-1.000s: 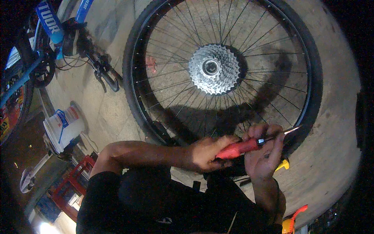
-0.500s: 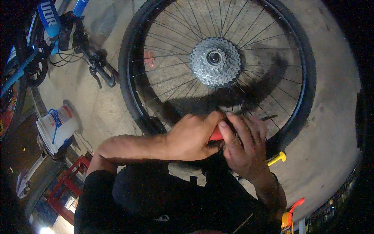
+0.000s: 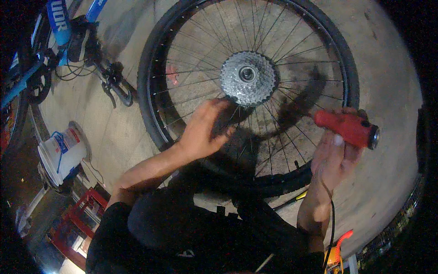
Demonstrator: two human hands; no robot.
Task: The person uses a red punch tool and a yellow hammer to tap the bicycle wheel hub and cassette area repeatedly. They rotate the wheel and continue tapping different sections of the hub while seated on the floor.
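Observation:
In front of me is a bicycle wheel with a black tyre (image 3: 352,82), thin dark spokes and a silver cassette (image 3: 248,86) at its hub. My left hand (image 3: 204,130) reaches over the spokes at the cassette's lower left edge. Its thumb and fingers are apart, with nothing visible between them. Out by the tyre's lower right side, my right hand (image 3: 335,153) is wrapped round a red handheld tool (image 3: 344,128) with a silver round end pointing right. A black cord (image 3: 332,228) hangs down beside my right forearm. The tool's exact kind cannot be made out.
A blue bicycle frame (image 3: 59,27) with black parts lies at the upper left. Below it stands a white bucket (image 3: 64,150) with a blue handle. A red metal stand (image 3: 75,219) is at the lower left. An orange coiled hose (image 3: 340,242) lies lower right.
My hands were together around the red tool below the hub. They have parted: the left has moved up to the cassette, the right has carried the tool to the right.

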